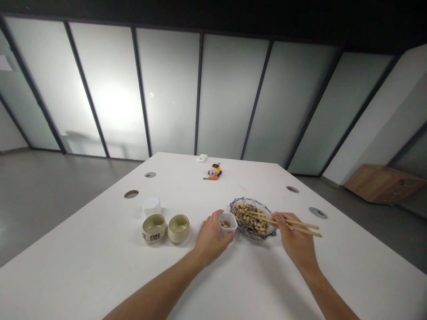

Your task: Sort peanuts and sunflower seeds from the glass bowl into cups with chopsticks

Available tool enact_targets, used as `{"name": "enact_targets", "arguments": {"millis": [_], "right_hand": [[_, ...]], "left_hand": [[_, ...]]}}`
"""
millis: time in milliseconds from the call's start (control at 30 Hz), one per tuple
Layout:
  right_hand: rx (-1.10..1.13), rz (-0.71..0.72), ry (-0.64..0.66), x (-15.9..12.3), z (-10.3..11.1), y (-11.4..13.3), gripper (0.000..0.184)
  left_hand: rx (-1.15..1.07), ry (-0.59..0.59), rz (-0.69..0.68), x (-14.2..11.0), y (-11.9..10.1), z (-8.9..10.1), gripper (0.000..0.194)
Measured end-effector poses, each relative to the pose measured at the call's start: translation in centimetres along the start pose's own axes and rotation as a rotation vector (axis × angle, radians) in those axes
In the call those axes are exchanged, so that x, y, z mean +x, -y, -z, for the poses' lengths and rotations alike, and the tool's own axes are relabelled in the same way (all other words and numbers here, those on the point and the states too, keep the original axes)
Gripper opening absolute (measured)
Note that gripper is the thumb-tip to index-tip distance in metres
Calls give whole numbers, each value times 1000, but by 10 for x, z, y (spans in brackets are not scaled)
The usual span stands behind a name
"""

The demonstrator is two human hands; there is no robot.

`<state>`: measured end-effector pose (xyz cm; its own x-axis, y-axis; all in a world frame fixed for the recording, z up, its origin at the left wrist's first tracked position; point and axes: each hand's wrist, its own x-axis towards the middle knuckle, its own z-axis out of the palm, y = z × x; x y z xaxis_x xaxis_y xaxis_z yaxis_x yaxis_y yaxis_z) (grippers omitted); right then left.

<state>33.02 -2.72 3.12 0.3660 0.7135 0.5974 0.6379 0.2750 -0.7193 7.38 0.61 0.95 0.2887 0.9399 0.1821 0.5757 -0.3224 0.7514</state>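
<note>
My left hand [212, 238] is wrapped around a small white square cup [232, 218] with a few nuts at its bottom. Just right of the cup stands a clear glass bowl [254, 235] with a jagged rim, filled with pistachio-like nuts and dark seeds [248, 215]. Between the fingers of my right hand [295, 240] is a pair of wooden chopsticks [302, 226]. Their tips reach into the bowl among the nuts; whether they pinch one I cannot tell.
Left of my left hand are two beige ceramic cups, a plain one [179, 229] and one with dark writing [154, 229]. Behind them sits a white container [151, 207]. Farther back lie a toy carrot [212, 178], a yellow-grey toy [215, 170] and a white box-shaped device [202, 158].
</note>
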Motion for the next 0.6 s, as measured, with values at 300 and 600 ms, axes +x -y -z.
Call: {"name": "enact_targets", "arguments": {"millis": [300,600], "right_hand": [[75,-125,30,2,-2,-10,55],[109,-193,-43,4,0,-5,57]], "left_hand": [[11,-2,-5,0,1,-1,70],[9,-7,-6,0,2,-1,69]]}}
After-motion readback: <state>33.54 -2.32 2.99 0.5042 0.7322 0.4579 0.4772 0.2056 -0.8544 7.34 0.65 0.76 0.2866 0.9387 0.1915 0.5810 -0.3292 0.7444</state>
